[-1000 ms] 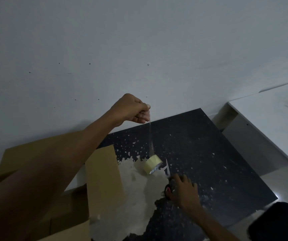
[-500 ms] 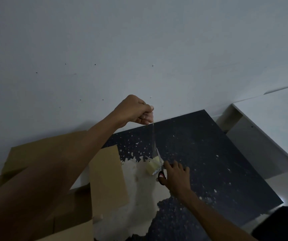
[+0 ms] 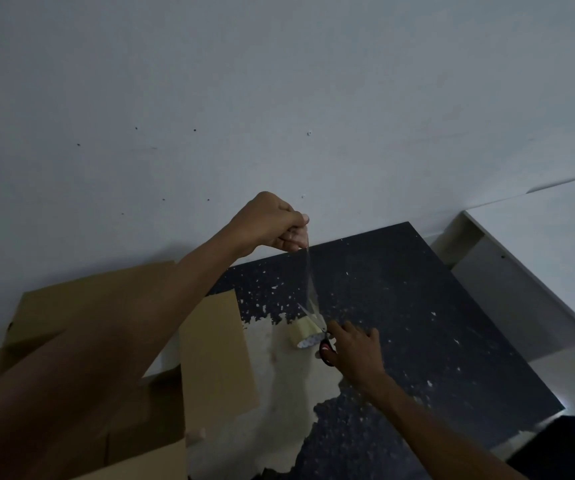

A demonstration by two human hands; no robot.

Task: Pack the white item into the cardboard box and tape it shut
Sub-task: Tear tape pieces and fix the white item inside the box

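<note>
My left hand (image 3: 272,225) is raised and pinches the free end of a clear tape strip (image 3: 310,278) that hangs down from it. At the strip's lower end dangles the tape roll (image 3: 308,332), just above the table. My right hand (image 3: 355,351) holds scissors (image 3: 317,323) with dark handles; the open blades sit at the strip just above the roll. The cardboard box (image 3: 106,306) stands at the left with its flaps open, one flap (image 3: 215,351) reaching onto the table. A sliver of the white item (image 3: 161,370) shows inside, mostly hidden by my left arm.
The black table (image 3: 417,323) has worn, flaking paint with a big pale bare patch (image 3: 279,393) under the roll. A white shelf or desk (image 3: 539,244) stands to the right. A plain wall rises behind. Something dark (image 3: 570,448) sits at the lower right corner.
My right hand moved the scissors up from the table to the tape strip just above the roll. My left hand kept the strip held high, with only slight drift.
</note>
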